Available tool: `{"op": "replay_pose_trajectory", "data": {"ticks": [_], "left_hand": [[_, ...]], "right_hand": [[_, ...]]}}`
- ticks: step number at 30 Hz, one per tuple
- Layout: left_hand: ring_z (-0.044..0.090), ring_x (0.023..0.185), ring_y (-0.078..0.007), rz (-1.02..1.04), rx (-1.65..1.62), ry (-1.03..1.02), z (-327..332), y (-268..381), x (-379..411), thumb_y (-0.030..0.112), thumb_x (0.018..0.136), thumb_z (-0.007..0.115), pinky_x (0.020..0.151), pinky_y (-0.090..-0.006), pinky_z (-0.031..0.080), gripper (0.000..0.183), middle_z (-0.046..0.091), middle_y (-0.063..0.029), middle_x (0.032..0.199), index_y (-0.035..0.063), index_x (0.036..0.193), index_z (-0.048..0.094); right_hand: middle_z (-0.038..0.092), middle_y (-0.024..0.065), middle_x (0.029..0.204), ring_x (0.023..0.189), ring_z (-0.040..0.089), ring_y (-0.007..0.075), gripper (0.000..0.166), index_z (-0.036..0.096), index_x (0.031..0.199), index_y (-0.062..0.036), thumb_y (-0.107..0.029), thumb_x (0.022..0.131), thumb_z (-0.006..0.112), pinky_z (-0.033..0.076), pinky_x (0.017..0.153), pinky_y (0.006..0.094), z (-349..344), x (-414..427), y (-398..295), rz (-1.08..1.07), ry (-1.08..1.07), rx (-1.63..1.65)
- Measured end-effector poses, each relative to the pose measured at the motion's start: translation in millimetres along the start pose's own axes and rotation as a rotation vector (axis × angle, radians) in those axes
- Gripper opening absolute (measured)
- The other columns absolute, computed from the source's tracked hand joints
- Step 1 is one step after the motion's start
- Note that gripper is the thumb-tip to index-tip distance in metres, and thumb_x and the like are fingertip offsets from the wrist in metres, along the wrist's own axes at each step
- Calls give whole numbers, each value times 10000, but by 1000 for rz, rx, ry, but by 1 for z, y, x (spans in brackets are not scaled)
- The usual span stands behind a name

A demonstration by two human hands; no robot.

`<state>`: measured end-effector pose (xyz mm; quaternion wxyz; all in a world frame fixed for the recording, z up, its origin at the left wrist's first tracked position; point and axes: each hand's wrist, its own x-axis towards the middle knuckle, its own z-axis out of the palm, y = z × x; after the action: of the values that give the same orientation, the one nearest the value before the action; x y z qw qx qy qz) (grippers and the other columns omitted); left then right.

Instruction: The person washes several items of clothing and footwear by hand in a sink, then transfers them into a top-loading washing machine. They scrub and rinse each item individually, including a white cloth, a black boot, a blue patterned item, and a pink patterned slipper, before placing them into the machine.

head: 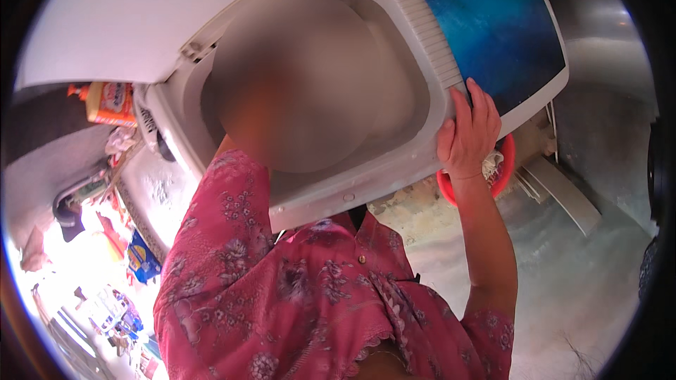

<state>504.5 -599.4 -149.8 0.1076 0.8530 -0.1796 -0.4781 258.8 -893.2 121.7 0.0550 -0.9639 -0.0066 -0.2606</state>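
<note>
A white washing machine [348, 184] stands directly before me, with its plain white lid [121, 16] raised. My left forearm, in a pink floral sleeve [232, 195], reaches down into the machine's tub [404, 89]. A round blurred patch covers my left hand and most of the tub, so what the hand touches is hidden. My right hand [470, 134] rests on the machine's front right corner, fingers spread across the top and thumb apart. Beside those fingertips lies a closed lid panel with a glossy blue surface [496, 26].
An orange pump bottle [111, 103] stands left of the machine. On the floor at right, a red basin [509, 161] holds some cloth, partly behind my right wrist. A loose pale panel [565, 195] leans nearby. Cluttered items, including a blue packet [141, 256], lie in glare at lower left.
</note>
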Motion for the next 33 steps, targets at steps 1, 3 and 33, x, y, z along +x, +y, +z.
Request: {"op": "replay_pose_trajectory", "data": {"ticks": [1, 3, 33], "left_hand": [[567, 1051, -277, 22, 17, 27, 9, 7, 11, 165, 799, 617, 856, -365, 461, 323, 598, -127, 1147, 76, 1110, 621], [566, 1046, -269, 49, 49, 99, 21, 19, 29, 160, 800, 614, 852, -359, 461, 325, 598, -120, 1146, 80, 1115, 618], [553, 974, -158, 287, 17, 51, 80, 54, -42, 77, 811, 577, 795, -262, 454, 390, 590, -14, 1133, 136, 1196, 573]], "right_hand": [[520, 128, 1228, 1049, 497, 305, 373, 603, 1081, -79, -258, 802, 432, 360, 880, 393, 0, 1, 0, 3, -11, -10], [529, 126, 1222, 1042, 503, 303, 382, 619, 1070, -81, -276, 829, 396, 360, 884, 383, 5, 1, 2, -1, -12, -25], [526, 155, 1218, 1061, 502, 347, 417, 596, 1098, -54, -323, 924, 329, 382, 898, 439, 5, 0, 4, -60, 11, 2]]}}
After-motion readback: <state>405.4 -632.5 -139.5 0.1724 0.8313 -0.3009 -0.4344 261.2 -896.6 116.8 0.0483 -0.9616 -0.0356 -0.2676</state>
